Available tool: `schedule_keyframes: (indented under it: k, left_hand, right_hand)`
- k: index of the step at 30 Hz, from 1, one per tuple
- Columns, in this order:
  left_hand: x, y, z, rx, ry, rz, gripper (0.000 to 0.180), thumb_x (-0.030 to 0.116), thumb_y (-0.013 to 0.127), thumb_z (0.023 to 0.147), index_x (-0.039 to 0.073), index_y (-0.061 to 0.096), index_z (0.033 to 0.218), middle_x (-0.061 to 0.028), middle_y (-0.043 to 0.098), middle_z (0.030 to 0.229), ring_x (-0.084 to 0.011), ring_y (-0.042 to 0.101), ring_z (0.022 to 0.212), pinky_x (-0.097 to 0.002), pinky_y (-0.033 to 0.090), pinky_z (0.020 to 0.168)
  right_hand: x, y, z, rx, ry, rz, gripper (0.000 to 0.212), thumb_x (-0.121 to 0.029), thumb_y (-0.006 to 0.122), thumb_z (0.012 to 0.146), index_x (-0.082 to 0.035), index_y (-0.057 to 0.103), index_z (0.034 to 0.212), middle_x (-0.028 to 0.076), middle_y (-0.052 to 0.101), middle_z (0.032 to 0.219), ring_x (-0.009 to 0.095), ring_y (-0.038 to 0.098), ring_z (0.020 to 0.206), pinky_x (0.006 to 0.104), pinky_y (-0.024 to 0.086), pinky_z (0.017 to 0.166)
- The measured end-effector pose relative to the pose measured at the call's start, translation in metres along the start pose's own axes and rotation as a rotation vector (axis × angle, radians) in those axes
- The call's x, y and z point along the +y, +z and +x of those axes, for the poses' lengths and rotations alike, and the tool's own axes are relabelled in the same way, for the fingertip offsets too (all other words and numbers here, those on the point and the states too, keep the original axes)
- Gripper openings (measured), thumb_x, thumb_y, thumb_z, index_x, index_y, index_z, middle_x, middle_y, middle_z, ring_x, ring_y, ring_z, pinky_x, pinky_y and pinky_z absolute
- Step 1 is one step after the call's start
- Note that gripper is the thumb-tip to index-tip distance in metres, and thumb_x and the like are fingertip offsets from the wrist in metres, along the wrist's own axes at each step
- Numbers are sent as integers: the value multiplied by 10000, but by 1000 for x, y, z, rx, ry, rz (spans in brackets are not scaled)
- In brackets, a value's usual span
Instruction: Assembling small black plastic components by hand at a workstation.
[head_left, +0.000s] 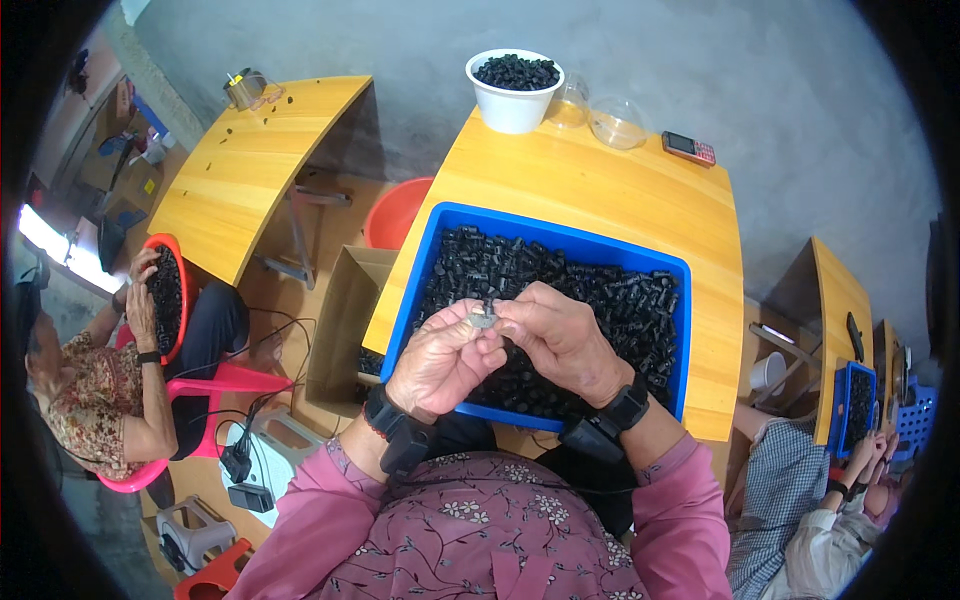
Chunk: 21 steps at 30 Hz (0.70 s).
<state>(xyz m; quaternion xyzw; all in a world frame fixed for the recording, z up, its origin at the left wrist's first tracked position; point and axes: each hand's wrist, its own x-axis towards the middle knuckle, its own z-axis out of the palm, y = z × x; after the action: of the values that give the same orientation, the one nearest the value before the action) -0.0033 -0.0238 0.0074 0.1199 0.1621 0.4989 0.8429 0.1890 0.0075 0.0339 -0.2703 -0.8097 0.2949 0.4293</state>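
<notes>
My left hand (pixel 440 365) and my right hand (pixel 568 338) meet above a blue tray (pixel 428 240) heaped with small black cylindrical parts (pixel 520 262). Pinched in the left fingers is a small grey piece (pixel 482 321), flat-looking, its exact kind unclear. A small black part (pixel 488 305) stands up at this piece, between the fingertips of both hands. The right thumb and forefinger close on it from the right side. Both wrists carry black strapped devices.
On the wooden table (pixel 715 300) stand a white tub (pixel 514 105) of black parts, clear plastic containers (pixel 618 125) and a phone (pixel 689 149). A cardboard box (pixel 335 335) and a red basin (pixel 393 210) are left. People work at both sides; cables (pixel 262 400) hang at left.
</notes>
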Motion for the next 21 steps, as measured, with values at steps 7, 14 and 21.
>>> schedule_keyframes:
  k: [7, 14, 21]
  left_hand:
    - [2, 6, -1, 2, -32, 11, 122, 112, 620, 957, 26, 594, 1040, -57, 616, 889, -133, 549, 783, -269, 436, 682]
    - [1, 5, 0, -59, -44, -34, 127, 138, 607, 976, 42, 603, 1058, -46, 606, 877, -128, 531, 752, -270, 426, 662]
    - [2, 6, -1, -19, -88, 61, 103, 154, 583, 996, 55, 600, 1014, -46, 612, 874, -118, 523, 718, -274, 433, 654]
  right_hand:
    - [4, -2, -2, 35, 41, 0, 220, -41, 645, 928, -41, 660, 1148, 93, 624, 839, 204, 615, 726, 284, 497, 650]
    - [-8, -7, 4, 112, 269, 130, 229, -93, 715, 871, 3, 670, 1073, 68, 579, 800, 159, 568, 701, 274, 462, 634]
    - [-13, -5, 6, 14, 240, 123, 159, -64, 702, 851, -4, 685, 997, 58, 606, 795, 132, 593, 705, 265, 488, 656]
